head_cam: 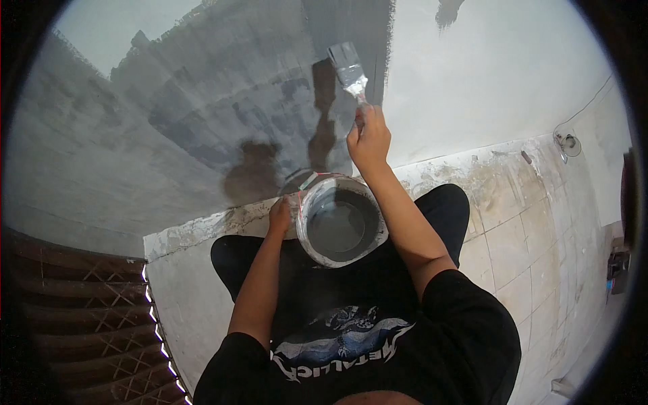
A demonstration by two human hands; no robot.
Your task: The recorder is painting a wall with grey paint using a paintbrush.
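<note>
A wide paintbrush (348,66) with a paint-smeared ferrule is gripped by its handle in my right hand (370,139), bristles pointing up at the grey-painted part of the wall (273,55). Whether the bristles touch the wall I cannot tell. Below it, between my knees, stands a round bucket (306,223) partly filled with grey liquid paint (340,225). My left hand (280,215) is at the bucket's left side, fingers partly hidden, so its hold is unclear. A red cord runs over the bucket's far rim.
To the right the wall is white (481,76) with a grey patch at the top. A paint-stained tiled floor (511,243) lies at the right. Dark folding metal shutters (96,314) stand at lower left. A clear glass or cup (570,145) and a thin wire are by the right wall.
</note>
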